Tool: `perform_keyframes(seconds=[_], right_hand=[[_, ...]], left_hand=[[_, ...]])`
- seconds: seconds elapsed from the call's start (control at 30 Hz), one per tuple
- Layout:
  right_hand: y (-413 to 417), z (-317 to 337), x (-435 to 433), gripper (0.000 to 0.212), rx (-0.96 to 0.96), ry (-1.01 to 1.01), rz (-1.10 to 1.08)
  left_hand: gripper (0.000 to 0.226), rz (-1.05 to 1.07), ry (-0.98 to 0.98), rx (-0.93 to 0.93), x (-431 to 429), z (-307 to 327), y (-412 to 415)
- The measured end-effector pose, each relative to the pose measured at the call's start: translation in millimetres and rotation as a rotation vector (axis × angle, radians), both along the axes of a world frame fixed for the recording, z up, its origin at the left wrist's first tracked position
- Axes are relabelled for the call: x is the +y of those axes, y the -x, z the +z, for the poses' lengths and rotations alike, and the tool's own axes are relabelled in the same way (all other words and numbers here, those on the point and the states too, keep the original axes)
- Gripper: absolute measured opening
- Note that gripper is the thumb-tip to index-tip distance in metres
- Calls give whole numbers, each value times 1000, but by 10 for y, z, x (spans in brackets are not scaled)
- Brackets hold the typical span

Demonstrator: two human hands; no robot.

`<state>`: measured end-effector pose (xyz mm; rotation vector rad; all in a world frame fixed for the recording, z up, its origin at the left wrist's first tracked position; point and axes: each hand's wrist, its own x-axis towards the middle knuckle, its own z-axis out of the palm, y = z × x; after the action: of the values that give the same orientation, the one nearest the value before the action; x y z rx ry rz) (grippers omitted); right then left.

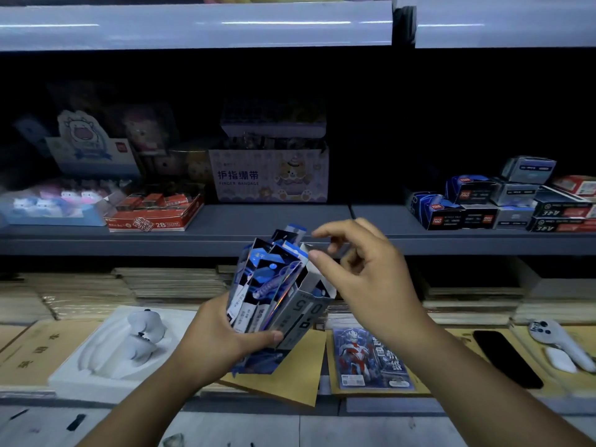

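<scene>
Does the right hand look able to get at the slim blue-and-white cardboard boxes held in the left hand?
Likely yes: the right hand sits beside the upper ends of the slim blue-and-white cardboard boxes, nothing between.

Two hands are seen, one left hand (225,337) and one right hand (364,269). At least five slim boxes (274,285) are counted in one bundle; the exact number cannot be told. One finger-bandage carton (269,175), one red tray (154,211), one phone (506,358), one card pack (371,359) and one white figure (145,333) are counted. Roughly ten small boxes (503,201) are stacked on the right.
</scene>
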<state>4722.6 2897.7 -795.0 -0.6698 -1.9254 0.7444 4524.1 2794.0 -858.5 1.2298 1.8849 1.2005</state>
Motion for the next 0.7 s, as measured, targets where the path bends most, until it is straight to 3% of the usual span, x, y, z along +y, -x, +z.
perform_keyframes(seconds=[0.43,0.6,0.7], right_hand=[[-11,12,48,11,10,32,108],[-16,24,68,9,-138,21,92],[-19,17,78,8,-102,65,74]], left_hand=[[49,-130,71,59,-26,16,-57],[48,-138,80,89,-31,21,-58],[48,-141,90,91,-31,24,-63]])
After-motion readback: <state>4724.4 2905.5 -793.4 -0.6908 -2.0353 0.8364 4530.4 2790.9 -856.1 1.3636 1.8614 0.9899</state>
